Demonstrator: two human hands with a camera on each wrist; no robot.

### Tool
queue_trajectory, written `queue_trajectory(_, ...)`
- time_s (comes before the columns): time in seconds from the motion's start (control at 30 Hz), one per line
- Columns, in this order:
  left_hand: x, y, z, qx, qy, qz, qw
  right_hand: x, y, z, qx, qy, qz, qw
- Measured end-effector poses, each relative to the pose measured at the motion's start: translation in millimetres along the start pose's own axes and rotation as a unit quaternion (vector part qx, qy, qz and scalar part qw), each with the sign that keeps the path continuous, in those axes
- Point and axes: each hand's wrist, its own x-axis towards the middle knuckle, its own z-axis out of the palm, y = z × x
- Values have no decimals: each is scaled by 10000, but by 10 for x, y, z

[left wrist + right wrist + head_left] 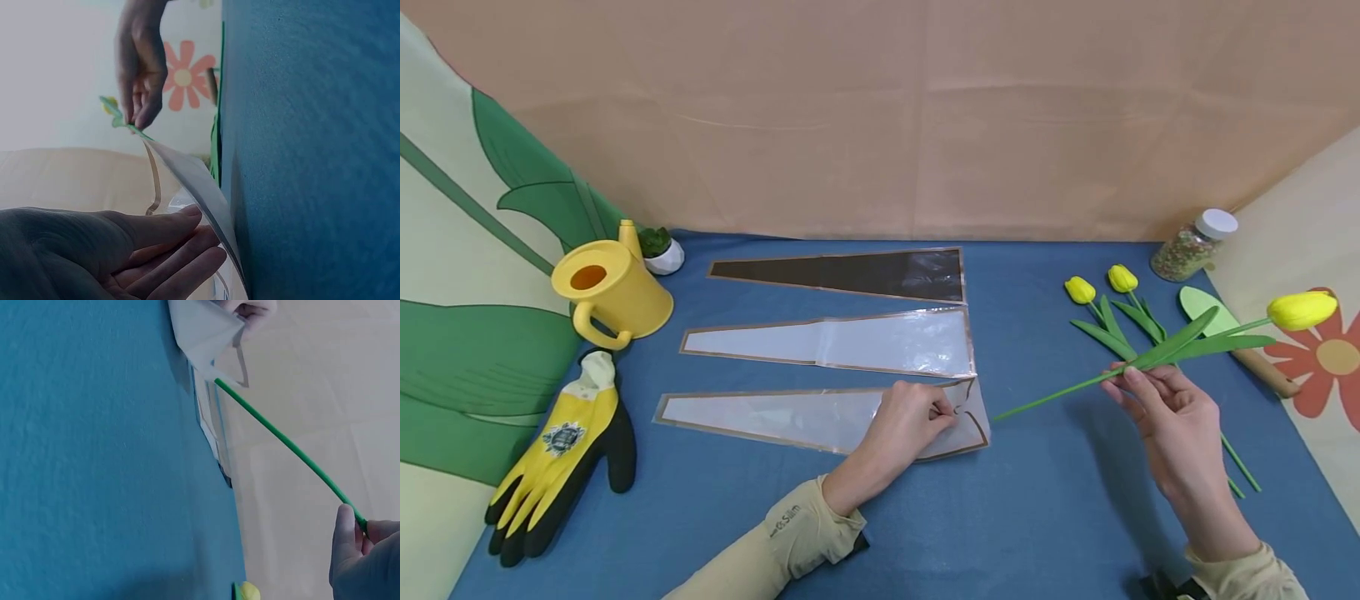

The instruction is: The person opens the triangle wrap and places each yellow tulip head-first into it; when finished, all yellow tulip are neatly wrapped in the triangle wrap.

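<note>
The right hand (pixel 1176 417) pinches a yellow tulip (pixel 1302 310) by its green stem (pixel 1060 394); the left hand (pixel 902 421) pinches a white, brown-edged plastic sleeve (pixel 775 412) near its wide end (pixel 972 423).

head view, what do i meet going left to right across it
Going by their middles: yellow-and-black glove → yellow watering can → small potted plant → left hand → right hand → bloom of the held tulip
</note>
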Motion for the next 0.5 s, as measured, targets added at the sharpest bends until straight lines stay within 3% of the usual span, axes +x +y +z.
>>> queue_trajectory(0.5,10,-11,8,-38,-38,-28,10000,-117,170,132,-312,72,169,9993)
